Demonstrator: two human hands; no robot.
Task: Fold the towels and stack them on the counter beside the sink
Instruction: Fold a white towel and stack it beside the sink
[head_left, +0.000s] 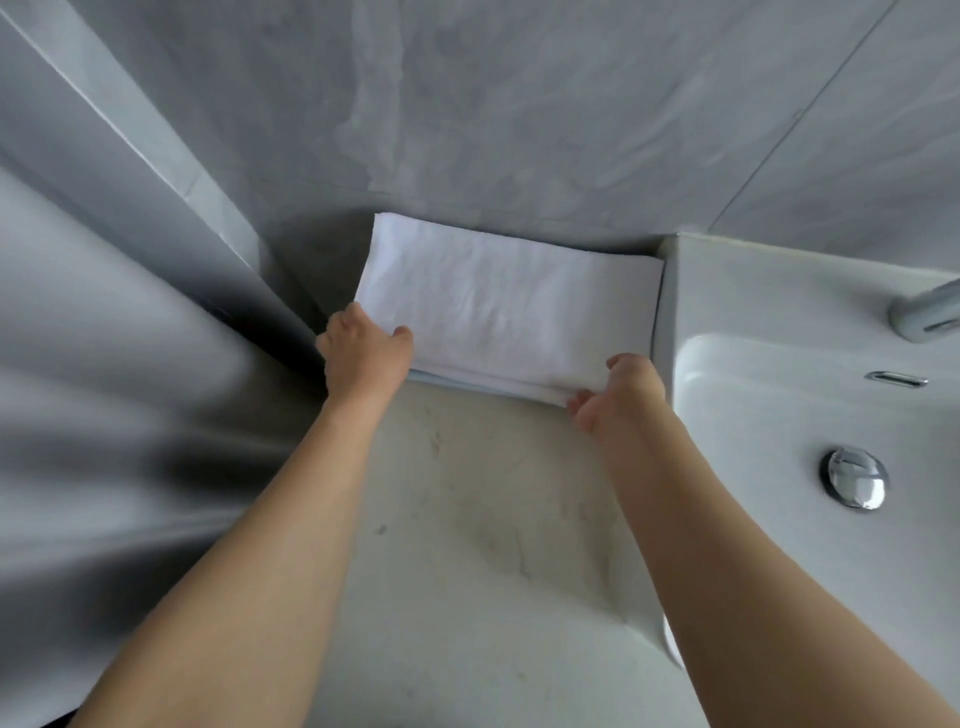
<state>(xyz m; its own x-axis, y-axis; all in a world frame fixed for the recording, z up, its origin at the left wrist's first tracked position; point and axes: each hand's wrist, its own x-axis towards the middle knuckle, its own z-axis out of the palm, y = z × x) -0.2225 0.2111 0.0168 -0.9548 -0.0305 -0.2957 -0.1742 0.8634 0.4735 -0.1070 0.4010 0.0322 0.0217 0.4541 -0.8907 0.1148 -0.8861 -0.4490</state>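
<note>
Nearly done: folded white towel (498, 306) lies atop stack on counter (467, 519) beside sink (779, 322) (layers below visible); left hand (366, 353) and right hand (621, 395) pinch its near corners.

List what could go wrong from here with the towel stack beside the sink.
The folded towel sits tight against the sink wall, so its right edge may bunch or ride up. The left hand and right hand pinch only the near corners; letting go unevenly could skew the top layer off the stack on the counter.
</note>
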